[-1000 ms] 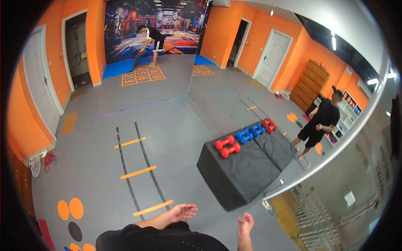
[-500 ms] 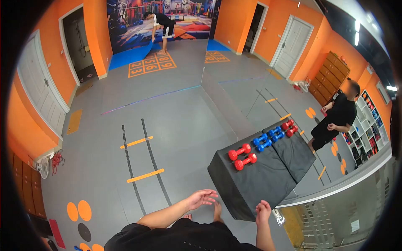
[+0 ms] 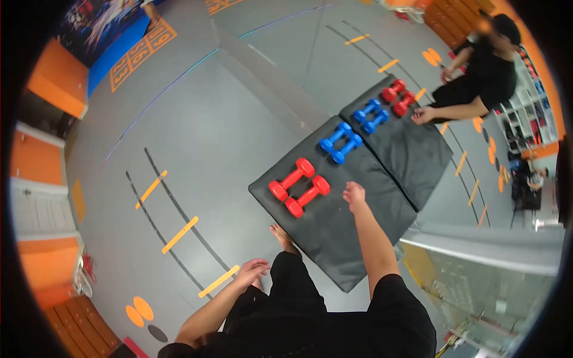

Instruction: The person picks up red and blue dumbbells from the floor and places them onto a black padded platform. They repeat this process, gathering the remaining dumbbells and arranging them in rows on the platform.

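Hanging above one black padded block (image 3: 334,250), the right hand (image 3: 354,196) is empty, its fingers loosely bent and parted from any handle, just beside the nearer of two red dumbbells (image 3: 307,196). These two lie side by side on the block's top near its left edge, and two blue dumbbells (image 3: 347,148) lie next to them, toward the mirror (image 3: 268,89). Four dumbbells thus rest on the block, and the mirror repeats all four, two blue and two red. The left hand (image 3: 252,272), also empty, holds its fingers loosely spread over the floor, well apart from the dumbbells. Near it run two dark floor lines (image 3: 188,221) crossed by three orange bars (image 3: 179,235); farther left are two orange ovals (image 3: 143,308) and one dark oval (image 3: 157,333). One bare foot (image 3: 282,235) shows beside the block.
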The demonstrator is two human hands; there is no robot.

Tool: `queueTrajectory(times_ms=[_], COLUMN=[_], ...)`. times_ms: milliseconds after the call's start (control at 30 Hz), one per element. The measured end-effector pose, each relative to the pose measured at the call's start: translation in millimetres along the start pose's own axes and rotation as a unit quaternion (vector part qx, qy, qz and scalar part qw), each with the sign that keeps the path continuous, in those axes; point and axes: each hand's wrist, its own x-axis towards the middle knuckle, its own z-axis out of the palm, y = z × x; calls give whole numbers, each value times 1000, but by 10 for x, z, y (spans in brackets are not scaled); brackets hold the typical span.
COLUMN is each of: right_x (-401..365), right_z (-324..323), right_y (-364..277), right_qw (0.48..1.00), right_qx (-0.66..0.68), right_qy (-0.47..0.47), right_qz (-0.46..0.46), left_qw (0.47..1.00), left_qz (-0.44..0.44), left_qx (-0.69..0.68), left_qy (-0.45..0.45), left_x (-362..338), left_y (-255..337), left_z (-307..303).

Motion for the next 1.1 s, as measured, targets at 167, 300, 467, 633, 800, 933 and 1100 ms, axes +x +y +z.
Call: queueTrajectory(times_ms=[167,300,467,633,800,933,1100], right_x=[1748,2127,2305,2342,2327,2323,2286], right_z=[596,1228,1200,1163,1163,1140,1155], right_y=[-502,-720,-580,-534,-522,-536,-572], right_qw=[982,795,829,828,823,825,826], right_qx=[-180,-533,-472,-460,-467,-467,-474], right_qy=[56,282,298,318,325,317,306], right_qz=[-13,57,40,15,4,20,15], left_qw=[891,774,737,802,829,880,912], left_qz=[186,277,179,46,31,26,12], left_qx=[413,550,624,589,552,466,396], left_qy=[36,147,189,86,85,86,105], left_x=[1260,2325,3164,3492,3375,3165,2342], left_y=[703,1108,1326,1495,1585,1491,1078], left_z=[731,1198,1457,1406,1393,1299,977])
